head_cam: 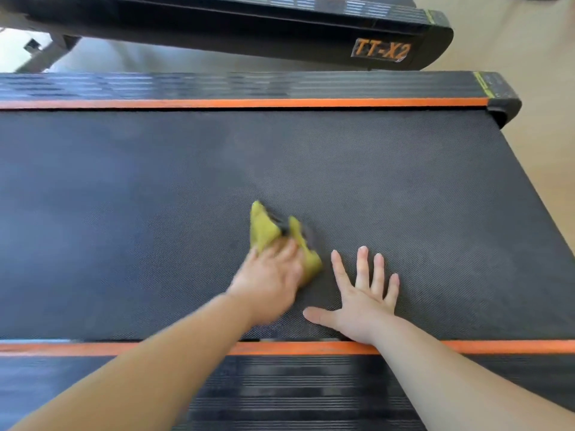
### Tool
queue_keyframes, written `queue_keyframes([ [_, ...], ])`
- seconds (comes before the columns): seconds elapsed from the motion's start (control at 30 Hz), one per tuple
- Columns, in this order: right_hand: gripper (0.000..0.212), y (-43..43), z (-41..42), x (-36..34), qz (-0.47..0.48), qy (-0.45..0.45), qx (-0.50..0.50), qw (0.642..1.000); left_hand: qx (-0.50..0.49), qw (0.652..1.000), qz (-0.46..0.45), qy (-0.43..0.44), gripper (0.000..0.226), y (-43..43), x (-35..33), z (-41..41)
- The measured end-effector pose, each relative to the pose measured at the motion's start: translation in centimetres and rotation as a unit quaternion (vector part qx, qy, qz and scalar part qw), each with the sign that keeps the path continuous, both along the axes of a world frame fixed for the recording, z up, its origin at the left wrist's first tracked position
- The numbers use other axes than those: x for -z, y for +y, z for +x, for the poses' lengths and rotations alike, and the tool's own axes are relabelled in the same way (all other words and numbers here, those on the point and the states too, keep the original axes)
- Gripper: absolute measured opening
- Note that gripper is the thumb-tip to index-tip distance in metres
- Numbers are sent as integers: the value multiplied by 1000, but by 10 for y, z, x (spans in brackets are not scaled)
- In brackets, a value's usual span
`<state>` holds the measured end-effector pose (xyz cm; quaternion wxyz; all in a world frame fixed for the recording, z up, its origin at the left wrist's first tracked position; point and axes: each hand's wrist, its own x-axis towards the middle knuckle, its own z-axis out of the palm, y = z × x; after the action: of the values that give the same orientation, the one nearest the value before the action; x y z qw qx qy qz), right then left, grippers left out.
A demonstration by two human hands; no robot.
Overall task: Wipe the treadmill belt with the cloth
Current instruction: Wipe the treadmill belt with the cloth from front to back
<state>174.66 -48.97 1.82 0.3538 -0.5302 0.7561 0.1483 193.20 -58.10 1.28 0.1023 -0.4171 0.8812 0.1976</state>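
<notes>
A person leans over a treadmill belt (404,197), pressing a yellow cloth (264,231) to it with one hand and bracing with the other.

The left hand (270,275), blurred, lies on the crumpled cloth near the belt's middle, its fingers seemingly laid flat on top to press rather than grip. The right hand (364,300) rests just beside it, palm down and fingers spread, holding nothing, probably to take the person's weight. The orange-edged side rail (497,346) lies under both forearms. A second treadmill (382,51), labelled TT-X2, stands beyond.
</notes>
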Motion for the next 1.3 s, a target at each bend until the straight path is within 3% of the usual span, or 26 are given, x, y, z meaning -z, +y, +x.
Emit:
queue_keyframes([
  [0.07, 132, -1, 0, 1, -3, 3, 6, 1000, 106, 994, 14, 8, 70, 23, -5, 9],
  [0.13, 132, -3, 0, 2, -1, 0, 6, 1000, 129, 991, -12, 7, 67, 6, -8, 23],
  [0.2, 129, -3, -1, 2, -5, -4, 4, 1000, 30, 997, -68, -27, 62, -26, -1, 34],
  [0.27, 127, -1, -2, 1, -3, -7, -1, 1000, -134, 989, -49, -38, 60, -45, 0, 35],
  [0.33, 128, 0, -3, 2, -3, -5, -2, 1000, -166, 985, -41, -25, 67, -29, -1, 23],
  [0.47, 130, -3, -3, 1, 9, -4, -2, 1000, 39, 999, 35, 13, 83, 22, -12, 28],
  [0.53, 129, -4, -3, -1, 13, -8, -2, 1000, 60, 998, 32, 3, 78, 4, -9, 47],
  [0.67, 126, -2, -2, -3, 8, -10, -7, 1000, -207, 977, -35, -37, 68, -15, 1, 54],
  [0.7, 125, -1, -2, -3, 8, -10, -6, 1000, -221, 974, -48, -30, 73, -1, 3, 44],
  [0.77, 126, -2, -2, -3, 11, -7, -5, 1000, -149, 988, -27, -17, 84, 27, 4, 34],
  [0.87, 126, -2, -2, -4, 16, -9, -7, 1000, -44, 999, 12, -1, 81, 22, -5, 61],
  [0.9, 126, -2, -2, -5, 15, -10, -8, 1000, -60, 998, 3, -12, 78, 10, -7, 72],
  [1.0, 125, -1, -3, -5, 9, -10, -14, 1000, -252, 966, -9, -52, 65, -13, -5, 86],
  [1.03, 125, -1, -3, -6, 8, -10, -15, 1000, -276, 959, -9, -58, 63, -9, -5, 76],
  [1.1, 126, -2, -2, -7, 9, -13, -14, 1000, -242, 968, -18, -63, 70, 12, -6, 52],
  [1.2, 126, -3, -3, -6, 16, -15, -14, 1000, -118, 992, 6, -45, 91, 40, -9, 36],
  [1.3, 123, -3, -5, -8, 23, -16, -19, 999, -47, 997, 18, -54, 88, 30, -15, 53],
])
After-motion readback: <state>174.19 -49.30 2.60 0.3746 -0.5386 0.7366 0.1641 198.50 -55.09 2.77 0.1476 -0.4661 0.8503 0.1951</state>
